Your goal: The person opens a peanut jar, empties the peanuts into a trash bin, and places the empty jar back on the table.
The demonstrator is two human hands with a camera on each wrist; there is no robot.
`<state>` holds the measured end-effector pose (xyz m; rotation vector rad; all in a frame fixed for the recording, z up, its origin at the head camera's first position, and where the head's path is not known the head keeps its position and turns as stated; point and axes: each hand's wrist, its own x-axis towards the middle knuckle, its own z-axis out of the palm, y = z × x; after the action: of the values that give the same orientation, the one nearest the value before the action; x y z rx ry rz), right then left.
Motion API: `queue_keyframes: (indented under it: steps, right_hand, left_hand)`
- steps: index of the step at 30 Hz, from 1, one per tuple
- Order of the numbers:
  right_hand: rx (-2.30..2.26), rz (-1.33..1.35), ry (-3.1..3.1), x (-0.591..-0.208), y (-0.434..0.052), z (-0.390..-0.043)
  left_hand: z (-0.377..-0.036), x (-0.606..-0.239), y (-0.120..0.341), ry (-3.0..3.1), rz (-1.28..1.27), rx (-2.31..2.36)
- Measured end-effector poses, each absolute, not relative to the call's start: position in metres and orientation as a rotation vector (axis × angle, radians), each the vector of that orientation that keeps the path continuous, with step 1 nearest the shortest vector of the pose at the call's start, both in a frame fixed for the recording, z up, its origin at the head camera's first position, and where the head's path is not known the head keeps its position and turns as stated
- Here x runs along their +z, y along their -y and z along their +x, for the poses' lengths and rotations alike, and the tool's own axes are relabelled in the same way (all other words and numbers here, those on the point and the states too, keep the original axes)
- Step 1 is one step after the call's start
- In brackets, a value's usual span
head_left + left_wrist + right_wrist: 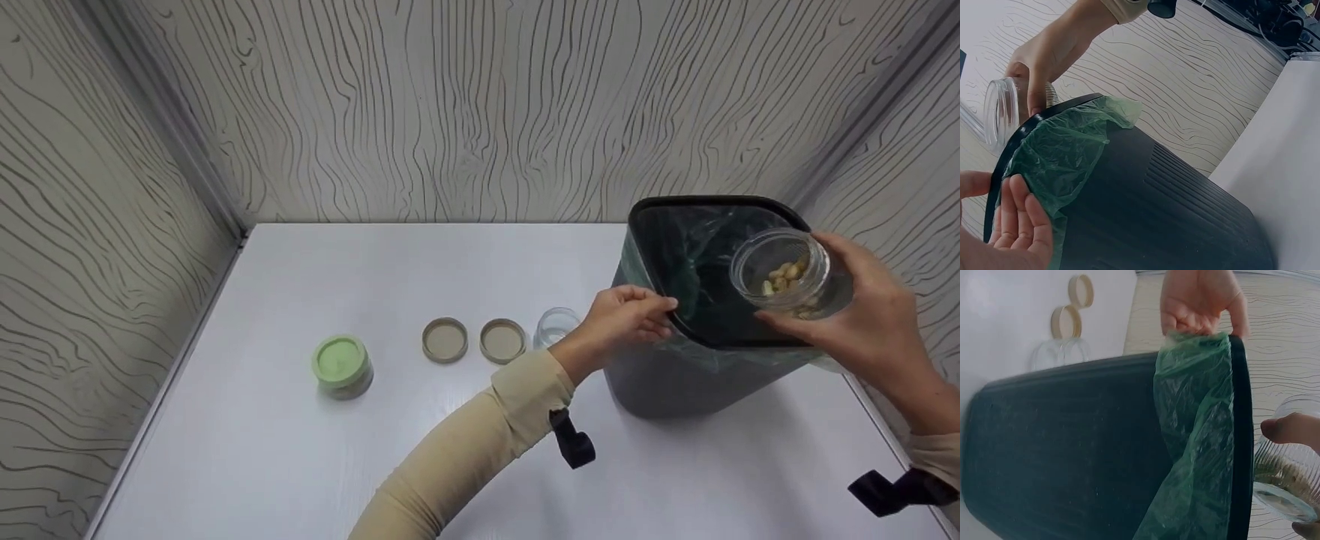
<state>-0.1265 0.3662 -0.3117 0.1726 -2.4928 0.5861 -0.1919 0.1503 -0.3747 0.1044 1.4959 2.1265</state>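
1. Head: right hand (874, 311), grip curled round a glass jar (761, 262) of nut-like pieces (784, 279) over the bin (675, 382); emptying seems the step, calling next for more tilt.
2. Left wrist: left hand (1016, 236) pinches the bin's rim (1019, 136).
3. Right wrist: the jar's long axis roughly follows the rim, mouth toward the left hand.

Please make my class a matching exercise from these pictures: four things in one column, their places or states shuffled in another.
Things
1. Left hand
2. Right hand
3. Green lid
4. Two tan lids

Places or states
A. Lying side by side on the white table
B. Gripping the bin rim
C. On a standing jar
D. Holding a tilted clear jar

Pairs: 1-B, 2-D, 3-C, 4-A
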Motion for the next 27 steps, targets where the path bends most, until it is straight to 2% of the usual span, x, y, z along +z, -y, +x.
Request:
queue_keyframes:
  steps: [14, 27]
  right_hand:
    - [0.263, 0.511, 2.438, -0.306, -0.378, -0.135]
    - [0.114, 0.478, 2.448, -0.302, -0.382, -0.133]
  left_hand:
    - [-0.193, -0.375, -0.152, -1.518, 0.115, 2.149]
    - [-0.192, -0.373, -0.153, -1.544, 0.124, 2.143]
